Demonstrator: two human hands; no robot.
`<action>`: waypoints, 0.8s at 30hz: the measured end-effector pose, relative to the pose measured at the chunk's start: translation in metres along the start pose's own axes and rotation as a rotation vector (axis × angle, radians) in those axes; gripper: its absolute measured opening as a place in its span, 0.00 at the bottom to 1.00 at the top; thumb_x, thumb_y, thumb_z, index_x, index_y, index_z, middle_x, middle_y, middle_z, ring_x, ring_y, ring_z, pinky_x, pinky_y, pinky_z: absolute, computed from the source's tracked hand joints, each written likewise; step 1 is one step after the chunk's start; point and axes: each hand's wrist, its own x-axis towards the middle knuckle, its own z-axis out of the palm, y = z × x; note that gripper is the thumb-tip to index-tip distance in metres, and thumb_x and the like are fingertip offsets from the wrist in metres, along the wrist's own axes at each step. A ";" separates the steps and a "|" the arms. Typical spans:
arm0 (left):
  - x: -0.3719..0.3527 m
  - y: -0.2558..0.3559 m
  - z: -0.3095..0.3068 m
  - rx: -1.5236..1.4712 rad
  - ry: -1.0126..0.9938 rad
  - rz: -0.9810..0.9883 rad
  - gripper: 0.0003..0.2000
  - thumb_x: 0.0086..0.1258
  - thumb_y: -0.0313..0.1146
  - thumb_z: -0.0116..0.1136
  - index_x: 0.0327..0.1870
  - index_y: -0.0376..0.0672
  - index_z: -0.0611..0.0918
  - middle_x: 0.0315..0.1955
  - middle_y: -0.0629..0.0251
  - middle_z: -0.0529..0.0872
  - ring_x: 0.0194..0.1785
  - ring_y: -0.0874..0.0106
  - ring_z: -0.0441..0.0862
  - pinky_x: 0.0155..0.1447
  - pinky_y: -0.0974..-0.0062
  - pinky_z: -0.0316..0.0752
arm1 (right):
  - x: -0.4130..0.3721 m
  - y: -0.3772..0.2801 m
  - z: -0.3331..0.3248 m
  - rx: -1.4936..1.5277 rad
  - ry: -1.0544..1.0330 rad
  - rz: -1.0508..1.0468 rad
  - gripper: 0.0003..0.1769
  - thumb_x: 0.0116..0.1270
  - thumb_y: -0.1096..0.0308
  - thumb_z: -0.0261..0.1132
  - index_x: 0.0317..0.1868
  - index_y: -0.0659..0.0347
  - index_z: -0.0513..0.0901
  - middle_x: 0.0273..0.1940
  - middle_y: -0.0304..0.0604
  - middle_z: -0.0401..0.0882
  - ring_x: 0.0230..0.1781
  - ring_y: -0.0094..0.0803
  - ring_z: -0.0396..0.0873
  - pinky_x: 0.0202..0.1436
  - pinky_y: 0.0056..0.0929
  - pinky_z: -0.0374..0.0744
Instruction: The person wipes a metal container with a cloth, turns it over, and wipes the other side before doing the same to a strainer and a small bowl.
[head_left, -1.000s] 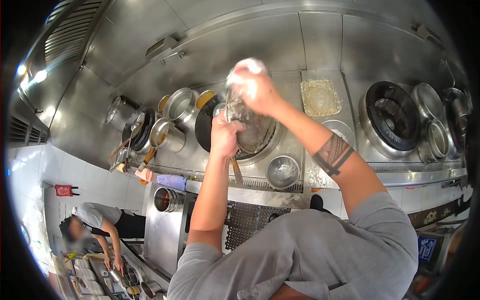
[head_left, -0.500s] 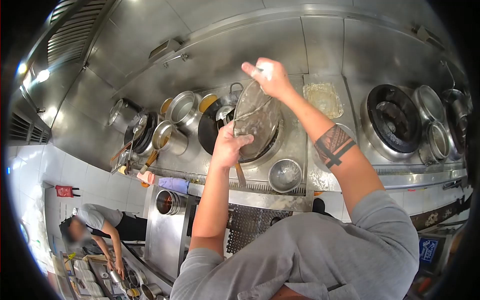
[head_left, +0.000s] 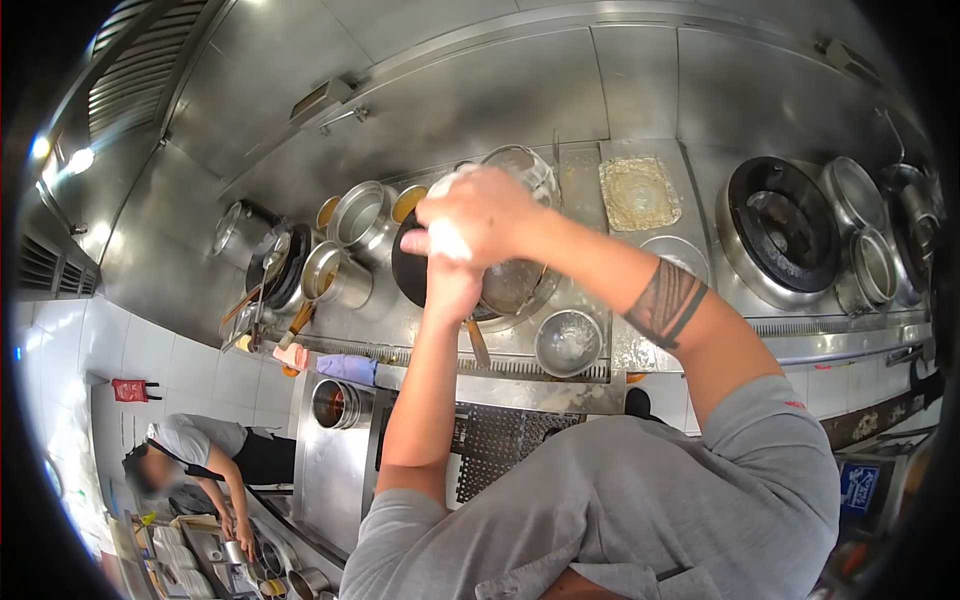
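My left hand (head_left: pixel 455 288) is raised over the stove, mostly hidden behind my right hand. It seems closed on the near edge of a round, grey, thin-rimmed disc (head_left: pixel 515 288), whose kind I cannot make out; it is largely covered by my hands. My right hand (head_left: pixel 480 215) crosses in front, fingers curled, with a bright white patch on it that could be suds, cloth or glare. Beneath lies a black wok (head_left: pixel 408 262), partly covered. A wooden-handled tool (head_left: pixel 477 343) pokes out toward me. To its right stands a small steel bowl (head_left: pixel 568 343).
Steel pots (head_left: pixel 360 215) and a taller pot (head_left: pixel 335 275) stand left. A residue-covered square tray (head_left: pixel 640 193) lies right of my hands, with another black wok (head_left: pixel 780 230) beyond. A folded purple cloth (head_left: pixel 346 369) rests on the front edge. A co-worker (head_left: pixel 210 450) bends over a counter lower left.
My right hand has moved left and toward me from the disc's far rim, and now overlaps my left hand. The disc was tilted up in full view before; now much of it is hidden.
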 end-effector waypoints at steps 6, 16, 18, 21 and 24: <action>0.000 0.032 0.008 0.504 -0.087 -0.053 0.09 0.70 0.29 0.67 0.44 0.32 0.85 0.26 0.50 0.85 0.29 0.64 0.81 0.40 0.66 0.76 | 0.008 0.022 -0.011 0.110 -0.060 0.423 0.33 0.74 0.36 0.60 0.23 0.56 0.83 0.21 0.52 0.81 0.27 0.56 0.81 0.32 0.50 0.78; -0.012 0.024 0.004 0.499 -0.047 0.143 0.09 0.73 0.32 0.66 0.44 0.34 0.85 0.25 0.52 0.85 0.26 0.64 0.79 0.36 0.67 0.75 | 0.005 0.025 -0.015 0.002 0.079 0.463 0.30 0.75 0.37 0.58 0.27 0.53 0.85 0.27 0.52 0.86 0.34 0.57 0.86 0.41 0.51 0.83; -0.013 0.025 0.005 0.471 -0.056 0.122 0.09 0.73 0.32 0.66 0.44 0.35 0.85 0.26 0.53 0.85 0.26 0.63 0.79 0.36 0.67 0.75 | -0.001 0.014 -0.014 0.002 0.101 0.303 0.29 0.75 0.40 0.60 0.25 0.54 0.82 0.24 0.50 0.83 0.29 0.55 0.84 0.35 0.48 0.81; -0.021 0.034 0.002 0.450 -0.102 0.028 0.09 0.72 0.32 0.66 0.45 0.35 0.86 0.25 0.53 0.85 0.26 0.62 0.79 0.36 0.67 0.75 | -0.001 0.055 -0.016 0.083 0.226 0.494 0.30 0.76 0.40 0.62 0.23 0.56 0.80 0.20 0.48 0.80 0.24 0.50 0.83 0.30 0.44 0.80; -0.020 0.046 0.004 0.510 -0.077 0.112 0.09 0.71 0.31 0.67 0.45 0.36 0.86 0.26 0.56 0.86 0.31 0.64 0.84 0.42 0.65 0.78 | -0.002 0.045 -0.014 0.116 0.274 0.545 0.30 0.75 0.39 0.63 0.25 0.56 0.82 0.19 0.48 0.80 0.24 0.49 0.83 0.30 0.43 0.80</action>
